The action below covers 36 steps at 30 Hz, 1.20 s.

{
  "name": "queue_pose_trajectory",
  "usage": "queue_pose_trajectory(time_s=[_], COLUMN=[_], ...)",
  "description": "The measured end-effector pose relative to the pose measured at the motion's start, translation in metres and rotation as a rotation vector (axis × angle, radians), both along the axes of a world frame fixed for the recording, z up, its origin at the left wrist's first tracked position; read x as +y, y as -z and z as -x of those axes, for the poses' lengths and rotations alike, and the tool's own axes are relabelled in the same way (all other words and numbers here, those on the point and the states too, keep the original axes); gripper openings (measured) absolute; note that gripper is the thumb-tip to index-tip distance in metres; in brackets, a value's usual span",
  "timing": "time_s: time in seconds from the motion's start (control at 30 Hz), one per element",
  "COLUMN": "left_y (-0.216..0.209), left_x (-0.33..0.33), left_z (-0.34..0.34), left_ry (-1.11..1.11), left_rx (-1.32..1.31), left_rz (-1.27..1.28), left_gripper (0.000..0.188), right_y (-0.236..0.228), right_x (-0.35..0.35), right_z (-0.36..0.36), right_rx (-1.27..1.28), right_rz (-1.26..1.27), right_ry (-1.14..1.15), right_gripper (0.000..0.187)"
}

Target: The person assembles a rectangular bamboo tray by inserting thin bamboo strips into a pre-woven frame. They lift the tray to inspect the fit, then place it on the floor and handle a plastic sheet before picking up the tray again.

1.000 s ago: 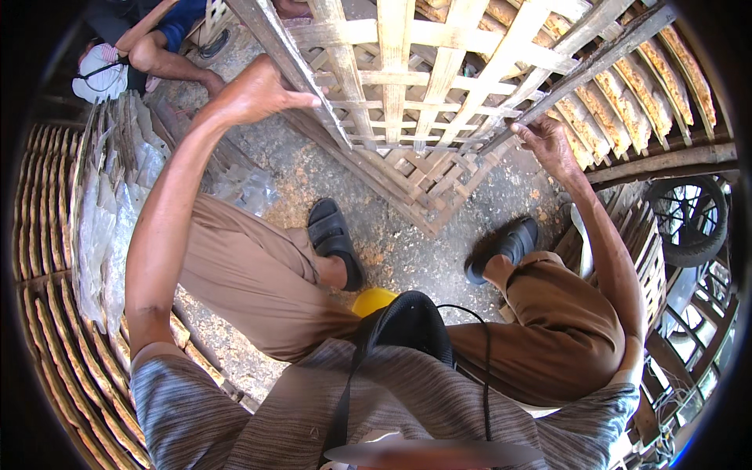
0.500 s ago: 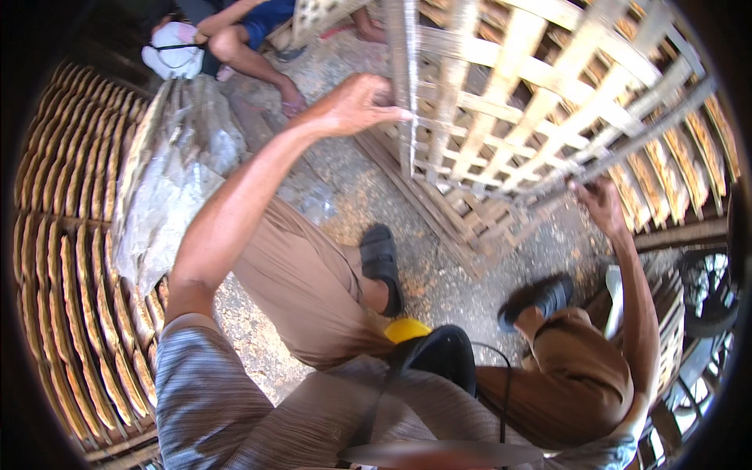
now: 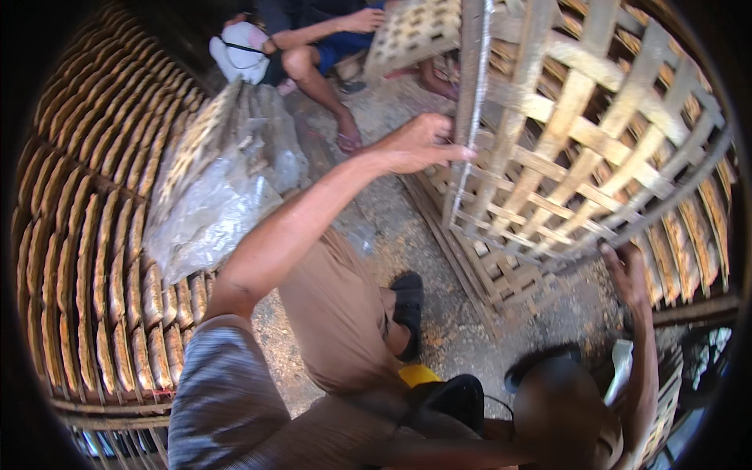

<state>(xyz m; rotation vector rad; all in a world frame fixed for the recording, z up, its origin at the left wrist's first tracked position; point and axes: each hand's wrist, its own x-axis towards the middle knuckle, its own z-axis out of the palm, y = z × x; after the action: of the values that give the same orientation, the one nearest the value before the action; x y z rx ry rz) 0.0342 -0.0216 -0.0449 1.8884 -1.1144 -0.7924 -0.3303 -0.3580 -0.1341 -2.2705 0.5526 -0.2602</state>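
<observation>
1. Latticework stands out first in my head view: a woven panel (image 3: pixel 576 92) of pale flat slats, tilted up off the floor (image 3: pixel 376 211) in the upper right, between the wearer's two bare hands.
2. I see the left grip (image 3: pixel 423 145) pinching the panel's left edge strip (image 3: pixel 468 94), thumb laid against the strip and fingers curled up beside it.
3. I make out the right grip (image 3: pixel 629 274) at the panel's lower right edge, fingertips reaching up to it; blur and angle leave me unable to tell whether it pinches or merely steadies.
4. Beneath the raised lattice I have a second panel (image 3: pixel 501 278) low over the floor, one corner pointing toward the wearer's feet.
5. A dark sandal (image 3: pixel 406 313) sits on the wearer's left foot, on floor scattered with pale crumbs; the other foot is too blurred for me to describe.
6. Near the wearer's lap I catch a small piece of something yellow (image 3: pixel 417 374), mostly covered.
7. Along my left side run rows of slatted racks (image 3: pixel 78 258) edged in golden brown, with crumpled clear plastic sheeting (image 3: pixel 227 211) just beside them. Similar rows (image 3: pixel 689 243) show behind the raised lattice at right.
8. Farther off, at the top, I see a co-worker in blue shorts (image 3: pixel 337 51) and a white cap (image 3: pixel 243 51), one hand (image 3: pixel 366 19) near another woven piece (image 3: pixel 415 35).
</observation>
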Motion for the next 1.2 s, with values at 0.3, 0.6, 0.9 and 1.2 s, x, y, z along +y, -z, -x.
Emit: queue_pose_trajectory(time_s=[0.3,0.6,0.9,1.2], left_y=[0.016,0.017,-0.004,-0.05], left_x=[0.008,-0.003,-0.007,0.034], left_z=[0.01,0.016,0.052,-0.013], left_ry=[-0.011,0.105,0.261,-0.199], left_rx=[-0.036,-0.15,-0.384,-0.387], left_rz=[0.002,-0.108,0.19,0.461], left_gripper=[0.047,0.036,0.042,0.046], right_y=[-0.12,-0.195,-0.219,-0.287], right_x=[0.127,0.214,0.198,0.123], right_z=[-0.073,-0.203,-0.183,-0.073], right_rx=[0.303,-0.331,0.323,-0.143], right_rz=[0.549,1.595,1.693,1.321], right_ry=[-0.545,-0.373,-0.637,-0.185], right_gripper=[0.027,0.04,0.035,0.052])
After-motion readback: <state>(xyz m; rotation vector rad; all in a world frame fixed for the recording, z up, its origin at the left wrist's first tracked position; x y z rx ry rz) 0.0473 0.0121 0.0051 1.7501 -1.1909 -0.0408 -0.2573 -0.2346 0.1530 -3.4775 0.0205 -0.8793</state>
